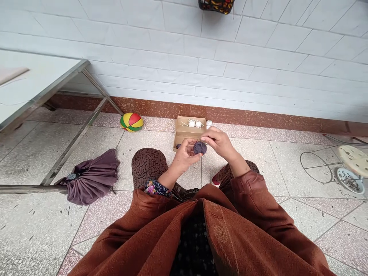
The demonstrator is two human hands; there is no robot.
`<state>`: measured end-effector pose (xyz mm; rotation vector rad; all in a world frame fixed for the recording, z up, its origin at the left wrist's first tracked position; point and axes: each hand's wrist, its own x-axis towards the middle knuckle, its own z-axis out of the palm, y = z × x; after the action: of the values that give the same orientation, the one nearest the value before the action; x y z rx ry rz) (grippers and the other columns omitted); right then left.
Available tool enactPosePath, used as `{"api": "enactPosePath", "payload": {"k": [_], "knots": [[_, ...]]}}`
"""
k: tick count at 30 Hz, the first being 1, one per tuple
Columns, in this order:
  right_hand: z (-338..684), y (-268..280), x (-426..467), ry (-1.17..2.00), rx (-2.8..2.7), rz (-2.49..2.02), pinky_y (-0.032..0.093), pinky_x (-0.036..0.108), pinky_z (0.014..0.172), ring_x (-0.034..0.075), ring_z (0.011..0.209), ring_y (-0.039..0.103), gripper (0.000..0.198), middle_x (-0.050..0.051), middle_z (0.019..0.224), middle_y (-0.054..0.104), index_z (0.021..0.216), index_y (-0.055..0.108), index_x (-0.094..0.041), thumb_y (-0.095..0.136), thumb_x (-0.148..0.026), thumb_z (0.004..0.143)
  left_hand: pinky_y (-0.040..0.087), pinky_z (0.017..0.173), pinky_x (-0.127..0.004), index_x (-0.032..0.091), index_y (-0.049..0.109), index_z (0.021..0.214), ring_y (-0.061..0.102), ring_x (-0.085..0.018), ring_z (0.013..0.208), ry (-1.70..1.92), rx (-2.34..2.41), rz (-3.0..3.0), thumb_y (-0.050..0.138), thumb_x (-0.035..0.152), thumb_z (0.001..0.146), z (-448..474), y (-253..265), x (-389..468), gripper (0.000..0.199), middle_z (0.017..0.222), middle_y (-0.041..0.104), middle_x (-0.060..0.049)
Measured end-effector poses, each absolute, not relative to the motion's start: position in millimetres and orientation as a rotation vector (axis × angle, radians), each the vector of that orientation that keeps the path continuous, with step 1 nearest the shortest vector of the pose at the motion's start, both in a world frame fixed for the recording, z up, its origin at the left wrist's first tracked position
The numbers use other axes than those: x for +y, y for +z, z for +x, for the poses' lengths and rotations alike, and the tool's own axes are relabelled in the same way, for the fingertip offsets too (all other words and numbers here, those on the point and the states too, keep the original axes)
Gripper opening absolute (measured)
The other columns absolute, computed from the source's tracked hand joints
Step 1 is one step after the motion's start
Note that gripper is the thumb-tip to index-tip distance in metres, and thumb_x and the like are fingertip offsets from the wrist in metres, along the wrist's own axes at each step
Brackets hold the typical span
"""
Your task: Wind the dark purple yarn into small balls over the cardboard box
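My left hand (pixel 184 155) is closed round a small ball of dark purple-grey yarn (pixel 199 148), held up between my knees. Just above the ball, the fingers of my right hand (pixel 217 141) are pinched together at its upper right side. A strand between those fingertips is too fine to make out clearly. Behind my hands an open cardboard box (pixel 180 126) lies on the floor, with two balls of white yarn (pixel 191 123) in its far part. Something dark shows in its near part, mostly hidden by my left hand. Another white ball (pixel 209 123) is beside the box.
A multicoloured ball (pixel 131 122) lies by the wall. On the left are a metal-framed table (pixel 43 82) and a folded purple umbrella (pixel 92 174). A stool (pixel 353 159) and a dish of seed husks (pixel 349 180) stand right. Scattered bits dot the tiled floor.
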<state>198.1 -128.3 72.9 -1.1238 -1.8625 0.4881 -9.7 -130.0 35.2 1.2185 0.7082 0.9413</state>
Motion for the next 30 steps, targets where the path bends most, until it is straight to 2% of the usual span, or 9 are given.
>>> {"api": "enactPosePath", "payload": {"k": [5,8,12,18,23,25,30], "knots": [[190,34,-110,0.687,-1.685,-1.233,0.053,0.035,0.081,0.02,0.083,0.064,0.029,0.003,0.087,0.07,0.087,0.074,-0.022,0.067,-0.042,0.107,0.054,0.078,-0.027,0.028,0.062,0.135,0.068,-0.016,0.097,0.916,0.512,1.009,0.095,0.033,0.076,-14,43,-134,0.067,0.126,0.069,-0.005],[179,8,-124,0.766,-1.635,-1.279,0.054,0.035,0.083,0.021,0.087,0.067,0.027,0.004,0.09,0.073,0.086,0.072,-0.022,0.065,-0.039,0.106,0.054,0.077,-0.027,0.026,0.069,0.131,0.068,-0.018,0.1,0.898,0.501,0.878,0.095,0.036,0.078,-17,45,-133,0.06,0.127,0.07,-0.007],[173,-5,-152,0.751,-1.64,-1.282,0.055,0.035,0.085,0.022,0.088,0.069,0.03,0.005,0.091,0.074,0.089,0.072,-0.023,0.063,-0.046,0.108,0.055,0.083,-0.03,0.024,0.072,0.123,0.068,-0.018,0.1,0.931,0.546,0.81,0.096,0.034,0.075,-18,41,-127,0.054,0.119,0.072,-0.006],[182,22,-180,0.686,-1.752,-1.25,0.052,0.032,0.075,0.019,0.078,0.063,0.035,0.004,0.084,0.068,0.089,0.072,-0.024,0.065,-0.052,0.109,0.052,0.099,-0.035,0.024,0.07,0.126,0.068,-0.021,0.109,1.058,0.743,1.066,0.095,0.033,0.075,-18,30,-121,0.058,0.12,0.074,-0.006],[180,57,-177,0.649,-1.841,-1.112,0.053,0.034,0.078,0.019,0.082,0.063,0.032,0.004,0.089,0.068,0.095,0.073,-0.025,0.062,-0.05,0.111,0.051,0.08,-0.03,0.024,0.065,0.135,0.066,-0.016,0.088,1.016,0.846,1.261,0.091,0.038,0.08,-15,25,-127,0.062,0.116,0.072,-0.005],[178,66,-169,0.633,-1.821,-1.083,0.053,0.035,0.081,0.019,0.085,0.064,0.033,0.004,0.09,0.069,0.095,0.072,-0.026,0.062,-0.052,0.112,0.052,0.076,-0.028,0.025,0.063,0.136,0.065,-0.015,0.086,0.969,0.786,1.259,0.09,0.038,0.082,-12,26,-132,0.062,0.118,0.071,-0.005],[179,67,-158,0.688,-1.664,-1.142,0.053,0.035,0.079,0.019,0.082,0.063,0.039,0.002,0.088,0.067,0.094,0.069,-0.025,0.062,-0.059,0.11,0.058,0.087,-0.031,0.028,0.061,0.14,0.069,-0.021,0.11,0.928,0.636,1.227,0.088,0.038,0.085,-7,35,-143,0.062,0.136,0.069,-0.009]]}}
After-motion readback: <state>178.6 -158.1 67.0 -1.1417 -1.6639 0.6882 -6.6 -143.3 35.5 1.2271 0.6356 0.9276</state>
